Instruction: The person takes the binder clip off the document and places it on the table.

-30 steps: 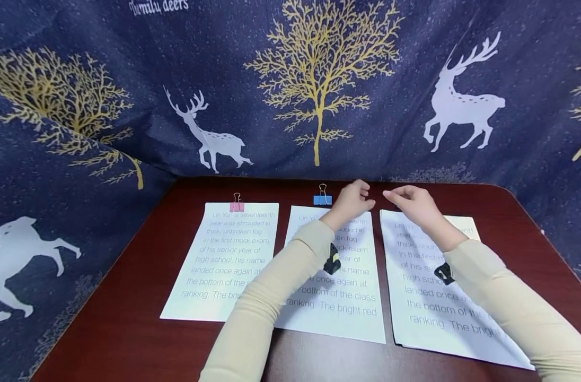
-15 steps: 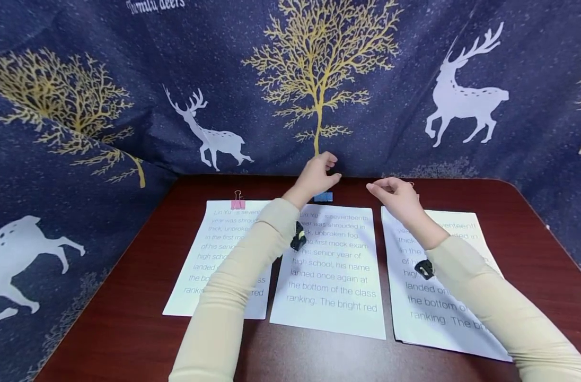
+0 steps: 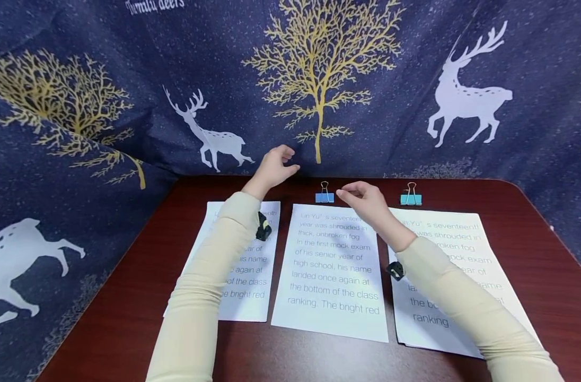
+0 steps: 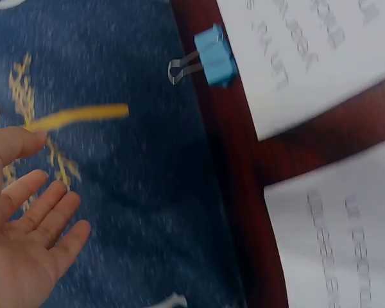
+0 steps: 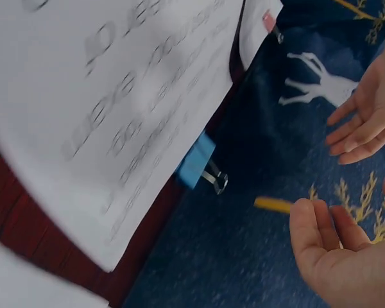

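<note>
My left hand is in the air above the far end of the left sheet, fingers relaxed around nothing. A loosely bent right hand hovers just right of the blue binder clip, apart from it and holding nothing. That clip stands at the top edge of the middle sheet. Behind the right stack of paper is a teal binder clip, also in the left wrist view. A pink binder clip shows in the right wrist view; my left arm hides it from the head view.
A dark red-brown table bears the printed papers side by side. Right behind its far edge hangs a navy cloth with white deer and yellow trees. Each wrist carries a small black device.
Both hands have moved left: the left from beside the right hand to above the left sheet, the right away from the teal clip, which is now uncovered. The pink clip has become hidden.
</note>
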A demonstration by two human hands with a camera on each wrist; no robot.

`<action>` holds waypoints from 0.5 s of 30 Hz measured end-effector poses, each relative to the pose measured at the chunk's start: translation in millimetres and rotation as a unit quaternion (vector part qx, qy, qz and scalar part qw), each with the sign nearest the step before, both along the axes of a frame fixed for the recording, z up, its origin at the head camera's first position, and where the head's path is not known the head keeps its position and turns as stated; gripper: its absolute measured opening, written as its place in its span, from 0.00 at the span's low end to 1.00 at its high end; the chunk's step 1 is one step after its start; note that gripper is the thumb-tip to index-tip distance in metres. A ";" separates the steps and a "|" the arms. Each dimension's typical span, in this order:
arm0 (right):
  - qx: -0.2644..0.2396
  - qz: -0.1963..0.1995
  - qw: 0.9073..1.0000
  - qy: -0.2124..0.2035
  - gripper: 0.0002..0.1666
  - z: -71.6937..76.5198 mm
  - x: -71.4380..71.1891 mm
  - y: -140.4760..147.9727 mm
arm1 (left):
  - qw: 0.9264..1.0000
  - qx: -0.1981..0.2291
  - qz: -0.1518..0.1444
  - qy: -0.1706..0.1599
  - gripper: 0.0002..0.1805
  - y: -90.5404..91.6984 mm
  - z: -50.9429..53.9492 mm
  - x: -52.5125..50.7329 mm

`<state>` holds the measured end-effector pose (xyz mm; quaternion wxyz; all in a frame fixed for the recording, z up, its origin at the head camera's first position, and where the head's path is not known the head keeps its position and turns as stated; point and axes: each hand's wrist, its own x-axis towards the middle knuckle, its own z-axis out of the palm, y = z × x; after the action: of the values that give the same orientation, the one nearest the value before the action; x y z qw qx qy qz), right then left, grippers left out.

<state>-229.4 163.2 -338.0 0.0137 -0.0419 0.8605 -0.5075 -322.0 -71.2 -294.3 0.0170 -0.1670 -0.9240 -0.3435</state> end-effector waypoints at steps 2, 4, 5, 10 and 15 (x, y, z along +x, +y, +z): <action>-0.008 0.007 1.000 -0.006 0.27 -0.6 0.0 -6.7 | 1.000 0.003 0.009 -0.006 0.24 -9.2 1.2 -1.1; -0.015 0.010 1.000 -0.011 0.25 -1.0 -0.8 -12.2 | 1.000 0.008 0.017 -0.016 0.25 -17.0 1.3 -3.5; -0.019 0.009 1.000 -0.014 0.25 -1.0 -1.4 -14.5 | 0.999 0.010 0.021 -0.024 0.25 -20.5 1.6 -4.5; -0.043 0.002 0.999 -0.020 0.23 -1.2 -8.6 -27.7 | 0.998 0.019 0.032 -0.054 0.26 -38.3 -1.9 -13.6; -0.080 0.008 0.996 -0.031 0.23 -3.7 -20.4 -42.0 | 0.997 0.007 0.049 -0.050 0.24 -58.5 -6.5 -18.4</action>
<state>-249.8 121.2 -341.8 0.0410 -0.0343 0.8158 -0.5759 -340.4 -129.7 -300.8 -0.0114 -0.1038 -0.9284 -0.3567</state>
